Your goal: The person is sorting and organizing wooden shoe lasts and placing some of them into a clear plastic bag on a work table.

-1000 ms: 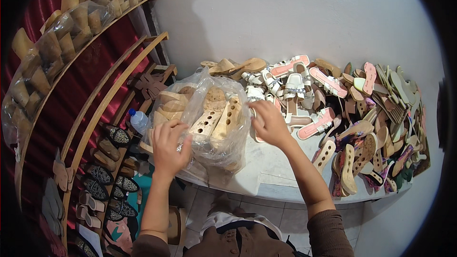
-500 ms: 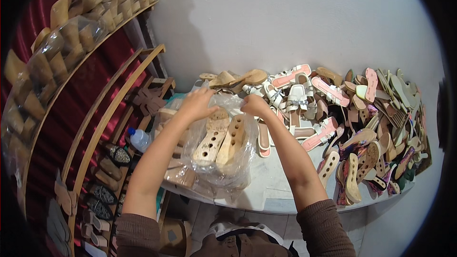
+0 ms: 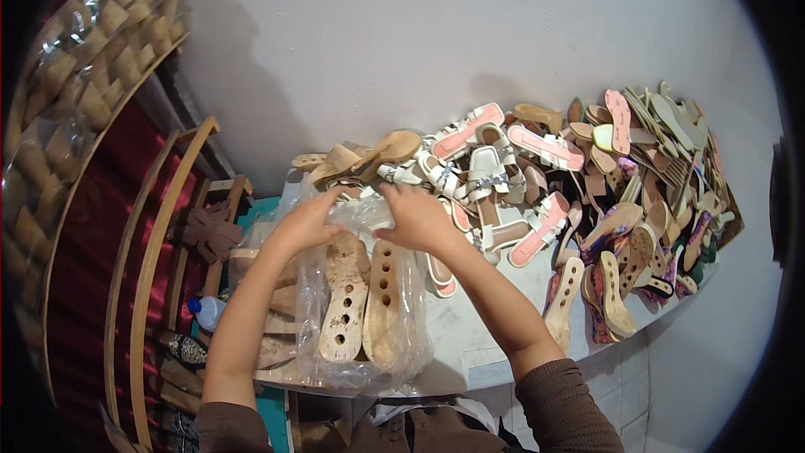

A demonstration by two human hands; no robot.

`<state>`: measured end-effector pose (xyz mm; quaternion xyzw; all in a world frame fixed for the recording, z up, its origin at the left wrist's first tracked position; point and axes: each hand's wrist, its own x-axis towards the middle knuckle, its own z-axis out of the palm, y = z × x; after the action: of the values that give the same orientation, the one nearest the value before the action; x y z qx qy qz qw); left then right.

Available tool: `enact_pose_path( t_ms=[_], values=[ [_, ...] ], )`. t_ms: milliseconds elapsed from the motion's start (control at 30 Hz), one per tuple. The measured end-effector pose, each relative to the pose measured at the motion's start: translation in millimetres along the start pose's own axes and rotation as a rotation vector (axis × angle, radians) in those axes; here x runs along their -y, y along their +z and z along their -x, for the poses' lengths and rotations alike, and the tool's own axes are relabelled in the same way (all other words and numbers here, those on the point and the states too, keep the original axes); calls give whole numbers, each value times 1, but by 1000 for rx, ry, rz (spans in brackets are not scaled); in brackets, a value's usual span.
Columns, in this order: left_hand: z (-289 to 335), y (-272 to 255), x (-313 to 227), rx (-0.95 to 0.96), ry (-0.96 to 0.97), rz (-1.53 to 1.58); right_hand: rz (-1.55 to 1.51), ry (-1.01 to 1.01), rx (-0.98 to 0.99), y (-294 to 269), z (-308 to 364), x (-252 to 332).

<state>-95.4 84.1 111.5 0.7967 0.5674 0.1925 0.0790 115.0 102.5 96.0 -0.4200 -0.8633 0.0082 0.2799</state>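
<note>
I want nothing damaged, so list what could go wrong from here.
The thin plastic bag might tear under the left hand or right hand, with hard wooden soles inside.
It reaches the table's near edge, so a pull could tip it off.
The right hand is close to white sandals and might knock them.

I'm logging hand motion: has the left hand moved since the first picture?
Yes: the left hand has moved rightward and toward the wall, judged against the white sandals.
</note>
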Motion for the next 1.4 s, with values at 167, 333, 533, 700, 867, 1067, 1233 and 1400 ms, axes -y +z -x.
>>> enact_pose_path(
  t_ms=[167,333,533,700,867,1067,1233,1400],
  values=[
    [-14,-14,-1,128,26,51,-219,93,-14,-5,1,-4],
    [-9,-41,-71,34,110,103,-456,42,-176,-15,26,-16],
    [1,-22,-169,96,184,98,-525,-29,-214,-33,69,-50],
    [-7,18,-220,202,166,-91,-472,-2,-12,-47,99,-105],
    [-32,63,-227,178,2,-116,-394,-15,36,-65,107,-146],
    [-84,94,-224,230,-180,-154,-344,-18,58,-65,82,-182],
    [-129,129,-189,79,-310,-51,-255,-41,60,-48,47,-198],
    [-159,205,-143,-437,-598,103,-102,-68,126,17,14,-230]
  ],
)
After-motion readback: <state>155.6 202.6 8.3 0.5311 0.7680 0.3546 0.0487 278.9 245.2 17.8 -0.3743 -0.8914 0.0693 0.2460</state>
